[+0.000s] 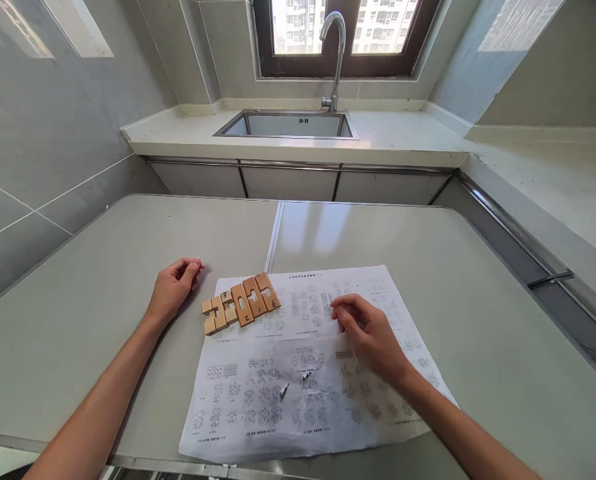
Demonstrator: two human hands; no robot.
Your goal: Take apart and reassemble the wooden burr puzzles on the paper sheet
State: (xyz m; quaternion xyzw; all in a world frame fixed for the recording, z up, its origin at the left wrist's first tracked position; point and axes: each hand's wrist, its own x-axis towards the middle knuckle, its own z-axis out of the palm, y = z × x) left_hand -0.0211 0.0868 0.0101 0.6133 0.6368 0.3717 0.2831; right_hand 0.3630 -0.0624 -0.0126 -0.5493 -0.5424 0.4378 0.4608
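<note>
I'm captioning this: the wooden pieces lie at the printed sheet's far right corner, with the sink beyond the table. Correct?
The corner is wrong: the head view shows the wooden pieces at the far left of the sheet. The rest stands.

Here's the white printed paper sheet [278,347] spread on the pale grey table [378,243], a row of flat tan wooden pieces [249,313] straddling its far left corner. A bare left hand [175,287] sits just left of the sheet, a bare right hand [371,330] over its right half; well behind it, the rectangular metal sink [278,125].
</note>
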